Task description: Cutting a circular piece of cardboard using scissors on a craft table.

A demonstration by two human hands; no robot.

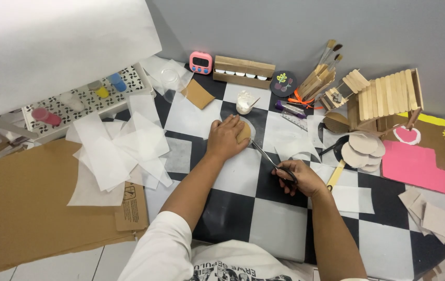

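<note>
My left hand (226, 137) presses down on a round brown cardboard piece (244, 132) that lies on a sheet of thin white paper on the black-and-white checkered table (264, 218). My right hand (299, 177) grips the black handles of a pair of scissors (268, 158). The blades point up and left toward the cardboard round, their tips close to its edge. A strip of the white paper (291, 144) lies just right of the blades.
Loose white paper sheets (121, 151) and a big cardboard sheet (30, 208) lie left. A glue cup (244, 102), pink timer (200, 62), brushes (326, 65), stick house (386, 99), cardboard discs (363, 150), pink card (417, 165) and cardboard squares (433, 216) sit behind and right.
</note>
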